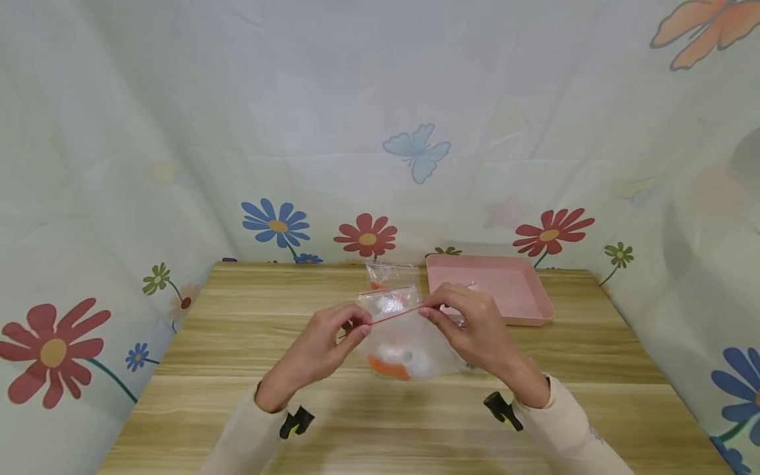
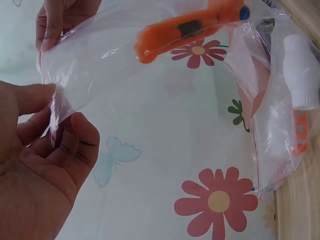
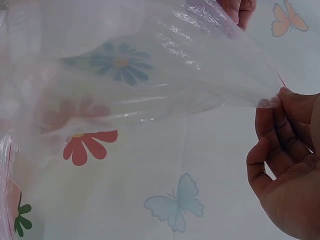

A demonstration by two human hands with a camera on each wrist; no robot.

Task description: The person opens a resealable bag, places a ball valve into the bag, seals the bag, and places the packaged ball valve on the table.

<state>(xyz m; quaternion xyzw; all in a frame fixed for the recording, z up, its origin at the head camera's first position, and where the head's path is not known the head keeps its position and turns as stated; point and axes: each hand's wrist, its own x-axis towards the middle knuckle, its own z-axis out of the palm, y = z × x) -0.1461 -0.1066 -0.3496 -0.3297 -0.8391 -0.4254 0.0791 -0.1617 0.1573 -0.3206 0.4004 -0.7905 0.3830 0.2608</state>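
Observation:
A clear zip bag (image 1: pixel 439 349) with a red seal line hangs between my two hands over the table. My left hand (image 1: pixel 317 346) pinches one end of its top edge between thumb and fingers. At the other end, my right hand (image 1: pixel 475 323) pinches the edge the same way, and the seal line runs taut between them. Low in the held bag lies an orange item (image 2: pixel 167 36) with a dark patch on its side; its exact kind does not show. Right-hand fingertips (image 3: pixel 282 95) grip the bag's corner in the right wrist view.
Behind the held bag lie other clear zip bags (image 1: pixel 388 300), one with a white ribbed-cap bottle (image 2: pixel 300 72) and an orange piece. A pink tray (image 1: pixel 516 290) stands at the back right of the wooden table (image 1: pixel 255 330). Flower-printed curtain (image 1: pixel 332 132) surrounds the table.

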